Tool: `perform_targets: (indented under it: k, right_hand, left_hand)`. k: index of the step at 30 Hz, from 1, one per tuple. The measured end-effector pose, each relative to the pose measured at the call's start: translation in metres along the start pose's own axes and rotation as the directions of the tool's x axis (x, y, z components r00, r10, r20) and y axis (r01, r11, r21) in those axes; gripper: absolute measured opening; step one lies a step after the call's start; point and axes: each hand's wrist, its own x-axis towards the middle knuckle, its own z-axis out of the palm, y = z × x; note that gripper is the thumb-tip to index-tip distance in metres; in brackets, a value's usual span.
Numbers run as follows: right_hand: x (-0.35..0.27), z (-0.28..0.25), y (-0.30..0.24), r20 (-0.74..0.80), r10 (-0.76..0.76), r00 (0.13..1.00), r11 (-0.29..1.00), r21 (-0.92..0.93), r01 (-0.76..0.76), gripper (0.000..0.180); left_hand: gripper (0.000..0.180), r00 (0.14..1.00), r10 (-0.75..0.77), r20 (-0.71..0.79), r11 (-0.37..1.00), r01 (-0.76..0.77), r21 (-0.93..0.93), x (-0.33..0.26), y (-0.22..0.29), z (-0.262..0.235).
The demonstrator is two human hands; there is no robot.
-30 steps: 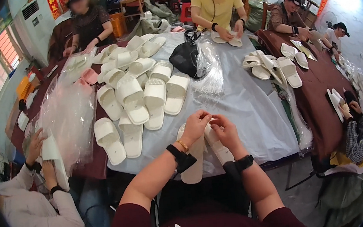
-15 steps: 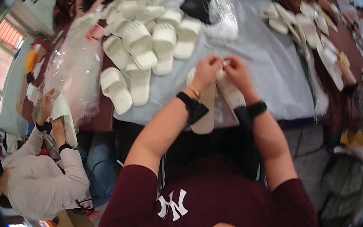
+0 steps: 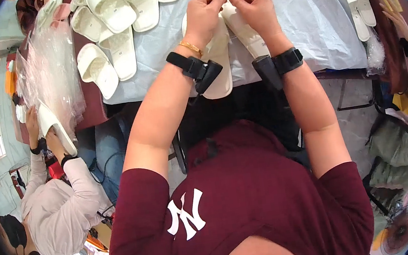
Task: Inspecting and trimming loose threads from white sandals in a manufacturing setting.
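Pinching something tiny—unclear what—both hands (image 3: 230, 7) hide the white slippers (image 3: 220, 54).

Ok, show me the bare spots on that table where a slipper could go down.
The widest bare cloth lies right of the right hand, up to the slippers at the right edge. A narrower strip runs between the left hand and the white slipper cluster. The far left is crowded with slippers and plastic bags.
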Motion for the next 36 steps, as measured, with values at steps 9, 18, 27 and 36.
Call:
perform_targets:
  k: [9, 18, 27, 36]
  right_hand:
    - [-0.005, 0.000, -0.008, 0.020, 0.013, 1.000, 0.996, -0.084, -0.012, 0.015]
    - [-0.006, -0.001, -0.006, 0.004, -0.011, 1.000, 0.996, -0.089, 0.011, 0.015]
    - [-0.005, -0.002, -0.007, 0.004, -0.024, 1.000, 0.995, -0.101, 0.024, 0.015]
    - [-0.004, -0.001, -0.005, -0.002, -0.044, 0.999, 0.998, -0.048, 0.044, 0.015]
  left_hand:
    - [0.019, 0.999, -0.045, 0.009, 0.993, 0.046, -0.113, -0.003, 0.005, -0.006]
    - [0.018, 0.997, -0.081, 0.016, 0.979, 0.082, -0.184, -0.001, 0.001, -0.011]
    - [0.017, 0.998, -0.062, 0.000, 0.985, 0.061, -0.164, 0.001, -0.003, -0.012]
    - [0.021, 0.999, -0.008, 0.031, 0.998, 0.010, -0.070, 0.001, -0.002, -0.008]
